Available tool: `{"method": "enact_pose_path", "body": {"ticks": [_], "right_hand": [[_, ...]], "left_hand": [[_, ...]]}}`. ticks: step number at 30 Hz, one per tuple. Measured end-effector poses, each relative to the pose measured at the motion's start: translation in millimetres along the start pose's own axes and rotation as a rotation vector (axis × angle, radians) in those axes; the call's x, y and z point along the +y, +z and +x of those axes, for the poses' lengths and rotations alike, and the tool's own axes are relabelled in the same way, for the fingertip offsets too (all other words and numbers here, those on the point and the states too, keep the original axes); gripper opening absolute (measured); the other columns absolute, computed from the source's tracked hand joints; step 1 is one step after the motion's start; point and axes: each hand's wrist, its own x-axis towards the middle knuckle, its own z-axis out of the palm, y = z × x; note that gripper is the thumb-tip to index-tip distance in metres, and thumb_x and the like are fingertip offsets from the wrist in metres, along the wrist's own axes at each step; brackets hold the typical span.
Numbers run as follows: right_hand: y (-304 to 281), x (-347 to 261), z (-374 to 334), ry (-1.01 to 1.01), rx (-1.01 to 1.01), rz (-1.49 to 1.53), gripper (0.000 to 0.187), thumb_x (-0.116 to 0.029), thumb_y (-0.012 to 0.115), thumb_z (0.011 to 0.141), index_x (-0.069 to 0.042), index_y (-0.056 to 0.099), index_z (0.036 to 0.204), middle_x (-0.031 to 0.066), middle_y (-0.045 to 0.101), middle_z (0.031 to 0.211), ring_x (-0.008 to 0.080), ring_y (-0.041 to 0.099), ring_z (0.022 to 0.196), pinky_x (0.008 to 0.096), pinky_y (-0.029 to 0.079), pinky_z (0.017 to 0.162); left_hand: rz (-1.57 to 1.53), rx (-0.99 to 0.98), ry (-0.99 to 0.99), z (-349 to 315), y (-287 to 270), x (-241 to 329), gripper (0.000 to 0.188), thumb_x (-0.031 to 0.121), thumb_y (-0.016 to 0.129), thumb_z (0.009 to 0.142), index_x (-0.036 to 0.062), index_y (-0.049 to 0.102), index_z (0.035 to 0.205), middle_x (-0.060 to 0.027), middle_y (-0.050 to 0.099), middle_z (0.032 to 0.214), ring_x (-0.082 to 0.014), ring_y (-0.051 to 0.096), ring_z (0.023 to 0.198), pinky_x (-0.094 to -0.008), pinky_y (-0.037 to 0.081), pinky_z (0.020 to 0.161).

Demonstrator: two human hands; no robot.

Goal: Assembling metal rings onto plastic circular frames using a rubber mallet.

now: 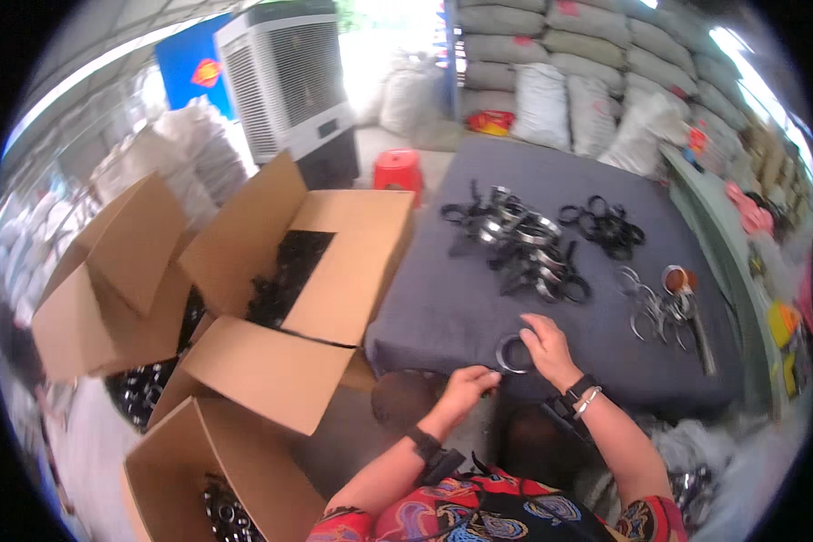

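At the near edge of the dark-covered table (pixel 425 316), my right hand (pixel 553 350) has its thumb and fingers closed on the side of a black and silver ring (pixel 513 369). My left hand (pixel 465 390) is pinched beside the ring's lower left edge; what lies between its fingertips is too small to make out. Beyond my hands lies a pile of silver and black rings (pixel 537 239) with dark tabs. A smaller heap of black rings (pixel 605 226) is farther right. Loose silver rings (pixel 646 312) lie to the right.
A mallet-like tool (pixel 703 334) with a brown head rests beside the silver rings. On my left stand open cardboard boxes (pixel 357 262) holding small black parts. A red stool (pixel 397 172), an air cooler (pixel 289 81) and stacked sacks (pixel 560 54) are behind. A green ledge (pixel 718 235) borders the table.
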Motion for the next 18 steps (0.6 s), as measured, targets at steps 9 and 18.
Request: {"method": "enact_pose_path", "body": {"ticks": [9, 18], "right_hand": [[-90.0, 18.2, -42.2, 0.104, 0.217, -0.203, 0.03, -0.02, 0.062, 0.083, 0.0, 0.061, 0.104, 0.0178, 0.062, 0.103, 0.0338, 0.058, 0.097, 0.0398, 0.047, 0.086], [-256.3, 119.3, -98.8, 0.672, 0.606, -0.639, 0.03, -0.017, 0.062, 0.076, 0.002, 0.065, 0.1, 0.0244, 0.065, 0.093, 0.0389, 0.062, 0.09, 0.0447, 0.048, 0.081]], "left_hand": [[-0.044, 0.11, 0.034, -8.3, -24.7, -17.1, 0.015, 0.011, 0.058, 0.087, 0.0001, 0.061, 0.078, -0.0029, 0.06, 0.072, -0.0114, 0.054, 0.067, -0.0258, 0.042, 0.064], [-0.107, 0.036, 0.085, -4.3, -16.0, -18.0, 0.016, 0.011, 0.057, 0.089, 0.0019, 0.059, 0.076, -0.003, 0.06, 0.073, -0.0125, 0.055, 0.066, -0.0273, 0.044, 0.066]]}}
